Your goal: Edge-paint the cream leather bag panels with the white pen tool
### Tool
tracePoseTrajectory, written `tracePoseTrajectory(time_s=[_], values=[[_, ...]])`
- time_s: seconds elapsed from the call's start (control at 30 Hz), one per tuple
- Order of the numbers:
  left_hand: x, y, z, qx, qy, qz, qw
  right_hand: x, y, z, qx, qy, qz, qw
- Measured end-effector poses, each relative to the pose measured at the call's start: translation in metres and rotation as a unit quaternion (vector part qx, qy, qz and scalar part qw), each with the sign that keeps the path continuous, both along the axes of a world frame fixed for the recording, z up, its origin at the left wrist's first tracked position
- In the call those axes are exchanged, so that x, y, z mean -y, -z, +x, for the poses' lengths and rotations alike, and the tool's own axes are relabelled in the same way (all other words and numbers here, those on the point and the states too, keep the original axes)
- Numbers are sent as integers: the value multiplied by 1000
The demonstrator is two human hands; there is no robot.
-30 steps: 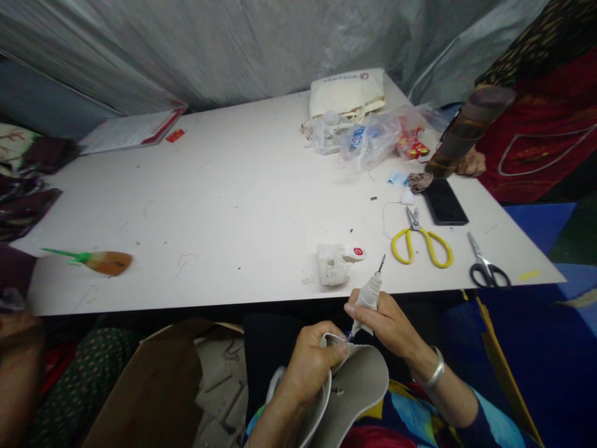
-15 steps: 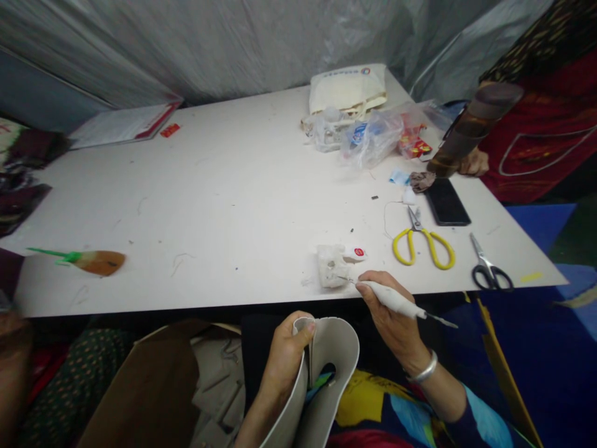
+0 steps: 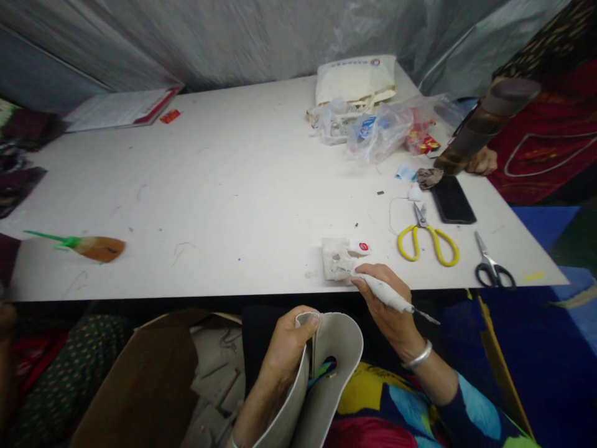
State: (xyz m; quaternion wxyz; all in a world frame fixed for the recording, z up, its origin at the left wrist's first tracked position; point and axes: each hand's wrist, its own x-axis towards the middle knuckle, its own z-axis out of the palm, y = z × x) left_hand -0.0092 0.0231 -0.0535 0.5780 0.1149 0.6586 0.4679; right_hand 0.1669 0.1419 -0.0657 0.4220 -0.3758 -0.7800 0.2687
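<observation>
My left hand (image 3: 291,342) pinches the upper edges of a folded pale grey sheet (image 3: 342,336), which looks like leather or foam and has an oval cut-out. At the table's front edge, my right hand (image 3: 389,305) grips a white-handled tool (image 3: 385,292) with thin metal at both ends. Its front tip lies against a lumpy white block (image 3: 330,261), though how deep it goes I cannot tell. Touching the block's right side is a small white piece with a red mark (image 3: 360,247).
Yellow-handled scissors (image 3: 436,249) and black-handled scissors (image 3: 492,274) lie right, near a phone (image 3: 454,200) and a dark bottle (image 3: 485,127). Plastic bags (image 3: 382,134) sit behind. At left is an orange-brown bottle with a green spout (image 3: 100,247). Another person's hand (image 3: 482,160) rests at right.
The tool's tip has moved slightly left over the white block, my right hand with it. My left hand still holds the folded sheet. The whole view has shifted a little.
</observation>
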Motion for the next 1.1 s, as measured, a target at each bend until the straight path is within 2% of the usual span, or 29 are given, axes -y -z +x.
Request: tracePoseTrajectory(time_s=[0.17, 0.23, 0.27, 0.33, 0.43, 0.53, 1.1], values=[[1, 0, 1, 34, -10, 4, 999, 0, -3, 4, 9, 1, 24, 1000], [2, 2, 2, 36, -13, 4, 999, 2, -7, 7, -7, 17, 12, 1000], [2, 3, 2, 35, -13, 5, 999, 4, -9, 8, -22, 19, -13, 999], [3, 4, 2, 45, -14, 8, 999, 9, -11, 10, -62, -4, -110, 992], [5, 5, 1, 84, -9, 15, 996, 16, -8, 11, -111, -76, -281, 950], [6, 4, -1, 128, 2, 20, 992, 21, -2, 9, -127, -118, -356, 918], [11, 10, -3, 153, 7, 22, 988, 27, -4, -3, -103, -151, -360, 915]])
